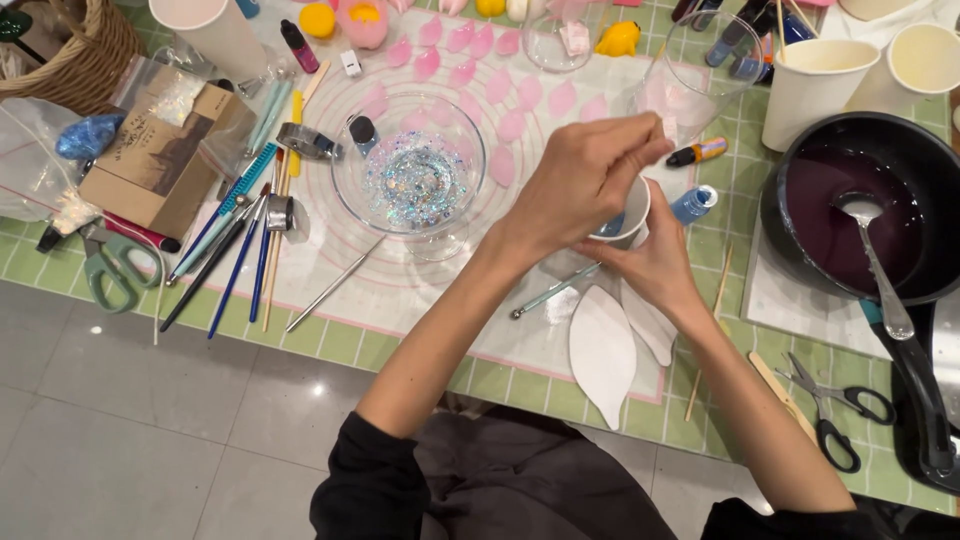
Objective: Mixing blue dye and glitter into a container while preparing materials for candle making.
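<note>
**Hands on the small cup, centre frame**

Your counter [420,330] fills the upper frame. At right sits the black pan [850,210] with a spoon [875,260]; left of centre, the glass bowl [410,165] of glitter. Your right hand [655,265] holds the small white cup [625,215] from below, grip closed on it. Your left hand [580,180] hovers over the cup, fingertips pinched on something too small to tell.

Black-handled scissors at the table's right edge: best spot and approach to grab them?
Grip the black-handled scissors by the two handle loops, which lie toward the near table edge and the pan, blades pointing away up-left. Come from above on the near side; they lie flat and closed on the green grid mat, apart from the wooden stick beside them and the black pan.
</note>
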